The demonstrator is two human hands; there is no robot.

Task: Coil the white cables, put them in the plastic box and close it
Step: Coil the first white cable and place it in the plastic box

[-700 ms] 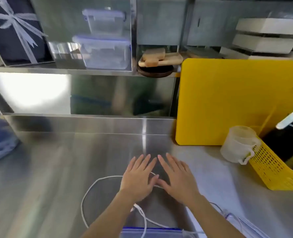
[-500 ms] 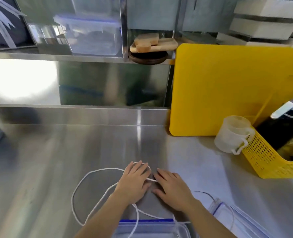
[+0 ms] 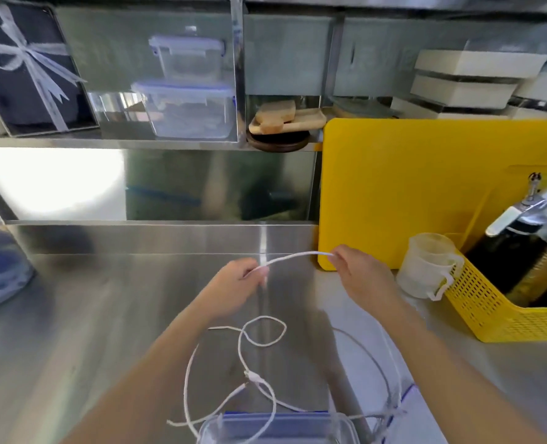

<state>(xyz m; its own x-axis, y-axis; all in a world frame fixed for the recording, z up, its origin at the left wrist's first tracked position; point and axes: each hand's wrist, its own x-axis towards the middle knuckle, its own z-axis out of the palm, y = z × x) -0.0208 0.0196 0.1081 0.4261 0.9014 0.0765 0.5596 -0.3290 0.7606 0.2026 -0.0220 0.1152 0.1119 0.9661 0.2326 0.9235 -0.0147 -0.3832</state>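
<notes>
Both hands up over the bench (image 3: pixel 73 331): left hand (image 3: pixel 237 288) and right hand (image 3: pixel 358 277) each pinch the white cable (image 3: pixel 297 256), a short span running left-right between them. Its slack loops toward the plastic box (image 3: pixel 278 429), nearer the left hand, which likely gathers the coil.

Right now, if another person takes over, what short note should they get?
Left hand and right hand: each pinches the thick white cable, a short span raised between them.
The rest lies loose on the steel counter, partly over the clear plastic box with blue rim at the near edge.
Done: nothing coiled.
Left: coil cables, put them in box, close it.
</notes>
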